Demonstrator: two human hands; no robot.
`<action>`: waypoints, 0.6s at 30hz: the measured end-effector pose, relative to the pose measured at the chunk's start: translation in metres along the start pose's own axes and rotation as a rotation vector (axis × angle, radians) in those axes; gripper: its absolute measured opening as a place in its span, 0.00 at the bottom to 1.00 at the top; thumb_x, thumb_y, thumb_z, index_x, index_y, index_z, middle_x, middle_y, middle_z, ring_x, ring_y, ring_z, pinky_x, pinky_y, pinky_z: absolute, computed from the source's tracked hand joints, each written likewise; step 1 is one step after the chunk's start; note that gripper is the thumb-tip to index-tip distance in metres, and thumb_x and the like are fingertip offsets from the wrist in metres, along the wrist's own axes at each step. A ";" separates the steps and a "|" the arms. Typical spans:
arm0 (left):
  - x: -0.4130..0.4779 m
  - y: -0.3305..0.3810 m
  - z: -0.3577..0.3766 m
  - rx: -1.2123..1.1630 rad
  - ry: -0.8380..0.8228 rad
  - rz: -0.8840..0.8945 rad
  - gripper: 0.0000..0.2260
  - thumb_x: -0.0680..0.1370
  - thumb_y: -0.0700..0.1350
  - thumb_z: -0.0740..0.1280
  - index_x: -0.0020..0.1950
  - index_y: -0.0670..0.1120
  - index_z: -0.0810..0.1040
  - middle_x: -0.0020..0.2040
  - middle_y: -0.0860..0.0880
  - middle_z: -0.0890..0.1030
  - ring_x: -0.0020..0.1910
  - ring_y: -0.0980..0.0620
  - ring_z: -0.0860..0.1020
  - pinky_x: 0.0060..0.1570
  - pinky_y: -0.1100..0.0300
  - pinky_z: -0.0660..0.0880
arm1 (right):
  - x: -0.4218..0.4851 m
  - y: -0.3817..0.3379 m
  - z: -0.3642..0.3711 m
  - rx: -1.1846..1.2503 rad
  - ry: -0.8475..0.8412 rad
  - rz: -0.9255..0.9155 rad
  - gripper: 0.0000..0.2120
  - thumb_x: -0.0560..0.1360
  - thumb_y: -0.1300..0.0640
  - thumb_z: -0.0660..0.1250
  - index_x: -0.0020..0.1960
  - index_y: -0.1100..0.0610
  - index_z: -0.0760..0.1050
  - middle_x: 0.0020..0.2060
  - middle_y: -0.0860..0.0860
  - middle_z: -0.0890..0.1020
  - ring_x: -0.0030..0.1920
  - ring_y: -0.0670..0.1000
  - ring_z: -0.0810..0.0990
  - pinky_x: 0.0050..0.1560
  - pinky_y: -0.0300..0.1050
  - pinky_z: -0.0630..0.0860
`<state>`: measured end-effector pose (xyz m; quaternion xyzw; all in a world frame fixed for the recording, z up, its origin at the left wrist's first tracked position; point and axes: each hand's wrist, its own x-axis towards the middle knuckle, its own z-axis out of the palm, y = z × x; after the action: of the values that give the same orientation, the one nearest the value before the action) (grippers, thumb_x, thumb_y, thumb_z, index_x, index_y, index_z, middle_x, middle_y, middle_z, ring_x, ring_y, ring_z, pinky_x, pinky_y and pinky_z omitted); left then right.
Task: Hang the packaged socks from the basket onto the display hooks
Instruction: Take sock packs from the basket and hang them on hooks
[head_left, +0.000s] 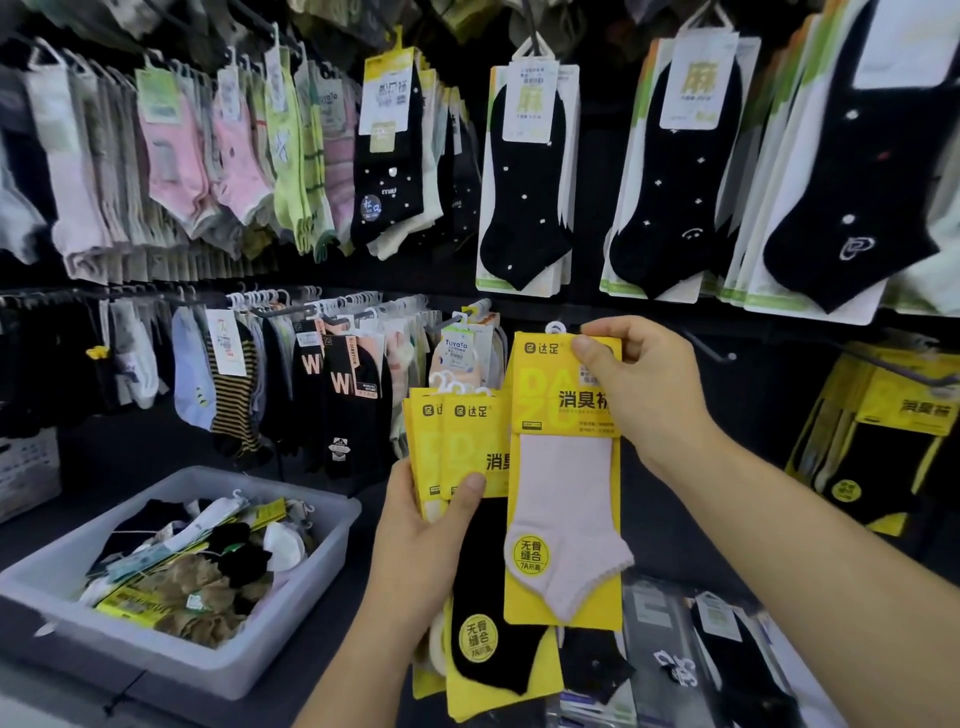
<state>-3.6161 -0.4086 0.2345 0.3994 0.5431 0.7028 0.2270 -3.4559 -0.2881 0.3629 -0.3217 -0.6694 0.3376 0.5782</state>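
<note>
My right hand (636, 387) pinches the top edge of a yellow card pack with a pale pink sock (563, 499), held upright in front of the dark display wall. Its white hanger loop (555, 327) sticks up just left of my fingers. My left hand (421, 545) grips a fanned stack of similar yellow packs (470, 571); the front one holds a black sock. A bare metal display hook (709, 345) juts out to the right of my right hand. The grey basket (317, 577) at lower left holds several loose sock packs.
Rows of hanging socks fill the wall: pastel pairs upper left, black socks on white cards (527, 176) upper right, striped and black pairs mid left. Yellow packs (878, 441) hang on a hook at far right. More packs lie on the shelf below my right forearm.
</note>
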 end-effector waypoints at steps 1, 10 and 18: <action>0.000 0.001 -0.002 0.008 0.000 0.001 0.10 0.76 0.59 0.75 0.50 0.71 0.76 0.51 0.62 0.87 0.49 0.61 0.86 0.49 0.55 0.80 | 0.001 -0.001 0.000 -0.002 -0.007 0.003 0.03 0.77 0.53 0.73 0.47 0.45 0.81 0.41 0.47 0.85 0.39 0.41 0.84 0.32 0.32 0.76; -0.002 0.005 -0.013 0.052 -0.003 0.009 0.11 0.70 0.64 0.73 0.49 0.74 0.75 0.52 0.62 0.87 0.49 0.62 0.86 0.46 0.62 0.79 | 0.004 -0.005 -0.004 -0.033 -0.056 0.037 0.02 0.78 0.52 0.72 0.49 0.45 0.81 0.42 0.48 0.86 0.39 0.44 0.85 0.30 0.32 0.76; -0.003 0.007 -0.015 0.050 -0.002 -0.001 0.12 0.70 0.64 0.73 0.51 0.73 0.75 0.52 0.62 0.87 0.50 0.63 0.86 0.45 0.64 0.79 | 0.002 0.003 -0.003 -0.071 -0.052 0.009 0.04 0.77 0.53 0.73 0.48 0.45 0.81 0.41 0.48 0.86 0.41 0.47 0.86 0.40 0.45 0.84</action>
<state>-3.6261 -0.4217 0.2384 0.4054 0.5604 0.6885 0.2180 -3.4533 -0.2844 0.3618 -0.3360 -0.6943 0.3246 0.5474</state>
